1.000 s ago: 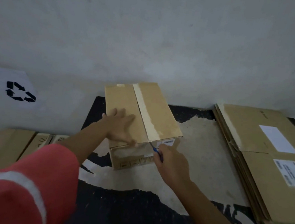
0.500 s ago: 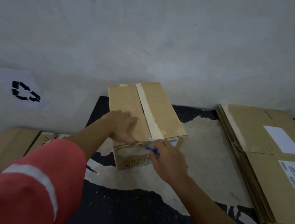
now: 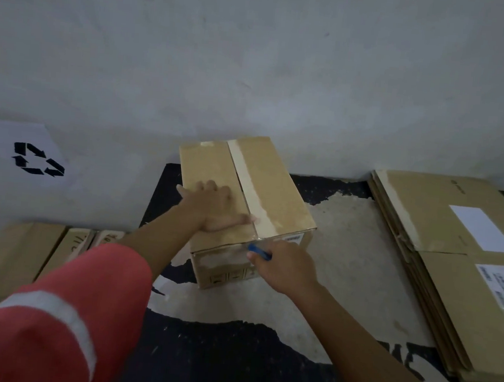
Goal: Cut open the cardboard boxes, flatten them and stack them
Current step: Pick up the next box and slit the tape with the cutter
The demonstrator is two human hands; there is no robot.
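Worn black surface (image 3: 230,359) under taped box (image 3: 275,189), long axis toward wall (image 3: 255,69).

One taped brown cardboard box (image 3: 275,193) is shown as landmark. To its right, one stack of flattened brown cardboard boxes (image 3: 437,286) is counted, bearing two white rectangular labels (image 3: 482,229); its layers cannot be counted. To its left, three brown cardboard items (image 3: 10,261) and one white recycling-symbol sheet (image 3: 34,156) are counted. At its near edge, one blue-handled cutter (image 3: 259,251) is counted.

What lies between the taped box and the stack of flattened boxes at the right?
Nothing: the head view shows only a pale worn patch of surface between the taped box and the flattened stack.
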